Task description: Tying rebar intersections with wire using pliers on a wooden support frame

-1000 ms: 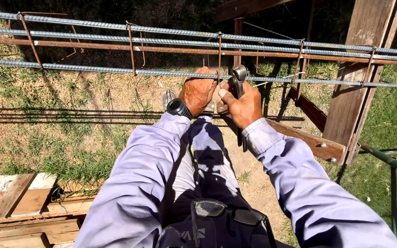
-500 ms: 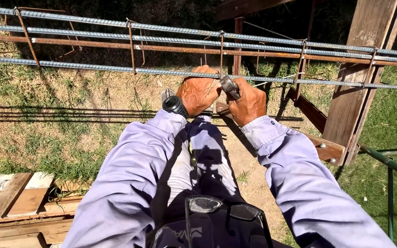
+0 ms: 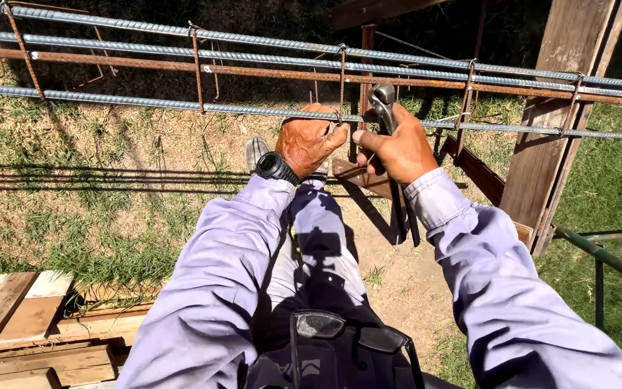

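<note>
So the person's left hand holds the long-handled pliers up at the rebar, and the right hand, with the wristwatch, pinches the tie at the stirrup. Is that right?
Not quite: the sides are swapped. In the head view, the right hand holds the long-handled pliers up at the rebar, while the left hand, with the wristwatch, pinches at the stirrup where it meets the bar.

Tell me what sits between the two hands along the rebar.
In the head view, between the left hand and the right hand stands a thin vertical stirrup crossing the nearest rebar.
</note>
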